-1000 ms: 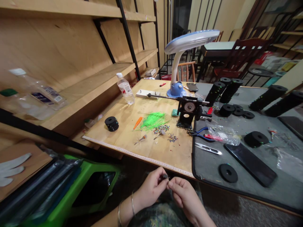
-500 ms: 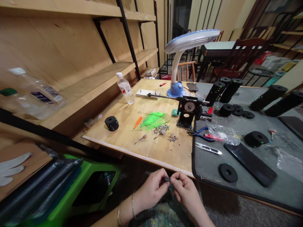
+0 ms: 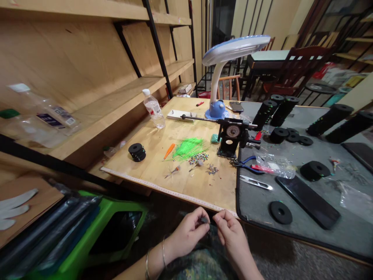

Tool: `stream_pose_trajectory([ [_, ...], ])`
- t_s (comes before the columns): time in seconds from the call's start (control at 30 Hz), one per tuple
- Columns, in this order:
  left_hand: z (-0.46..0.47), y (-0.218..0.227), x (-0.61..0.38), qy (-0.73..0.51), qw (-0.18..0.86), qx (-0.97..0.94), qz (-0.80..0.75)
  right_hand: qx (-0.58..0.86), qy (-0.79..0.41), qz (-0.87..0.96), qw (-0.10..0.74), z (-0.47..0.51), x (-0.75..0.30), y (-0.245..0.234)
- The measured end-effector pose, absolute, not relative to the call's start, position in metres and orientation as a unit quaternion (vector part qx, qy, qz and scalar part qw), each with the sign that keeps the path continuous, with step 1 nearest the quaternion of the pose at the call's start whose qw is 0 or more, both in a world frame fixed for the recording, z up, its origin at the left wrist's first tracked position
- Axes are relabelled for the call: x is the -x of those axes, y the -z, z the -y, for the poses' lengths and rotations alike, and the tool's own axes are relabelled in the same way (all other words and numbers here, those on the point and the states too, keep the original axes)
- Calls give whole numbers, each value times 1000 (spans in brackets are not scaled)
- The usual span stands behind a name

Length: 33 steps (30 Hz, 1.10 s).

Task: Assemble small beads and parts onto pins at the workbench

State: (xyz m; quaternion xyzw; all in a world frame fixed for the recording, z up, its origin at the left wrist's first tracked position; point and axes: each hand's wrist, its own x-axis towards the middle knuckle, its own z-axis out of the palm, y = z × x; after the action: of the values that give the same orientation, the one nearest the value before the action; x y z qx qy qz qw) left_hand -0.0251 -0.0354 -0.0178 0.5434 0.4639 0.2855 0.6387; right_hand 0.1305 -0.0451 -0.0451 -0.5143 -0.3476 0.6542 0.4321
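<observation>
One pale wooden table [image 3: 215, 194]: black-edged grey mat [image 3: 253, 202] at right
Left hand [image 3: 188, 231]: pinches small dark piece [image 3: 204, 220], before table
Right hand [image 3: 230, 233]: pinched closed, contents unclear
Room: black-framed wooden shelving [image 3: 128, 91] left

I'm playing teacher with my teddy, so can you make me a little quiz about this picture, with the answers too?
1. Pick one: what colour are the thin strands heaped on the wooden table?
a) orange
b) green
c) blue

2. True or false: the silver snips lie on the wooden table.

3. Which hand holds a small dark thing and has two bangles on its arm?

Key
1. b, green.
2. False: they lie on the gray mat.
3. The left hand.
</observation>
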Motion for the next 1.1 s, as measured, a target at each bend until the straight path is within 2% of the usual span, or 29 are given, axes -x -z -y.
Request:
stream_pose_trajectory([
  [0.43,34,21,21,-323,612,-516,-505,514,-659,352,422,47,-121,46],
  [0.67,35,19,20,-293,581,-532,-543,502,-667,355,420,46,-124,45],
  [0.87,25,9,28,-373,602,-483,-514,510,-648,427,372,46,-129,36],
  [1.1,24,9,22,-434,644,-376,-506,524,-599,457,396,47,-124,29],
])
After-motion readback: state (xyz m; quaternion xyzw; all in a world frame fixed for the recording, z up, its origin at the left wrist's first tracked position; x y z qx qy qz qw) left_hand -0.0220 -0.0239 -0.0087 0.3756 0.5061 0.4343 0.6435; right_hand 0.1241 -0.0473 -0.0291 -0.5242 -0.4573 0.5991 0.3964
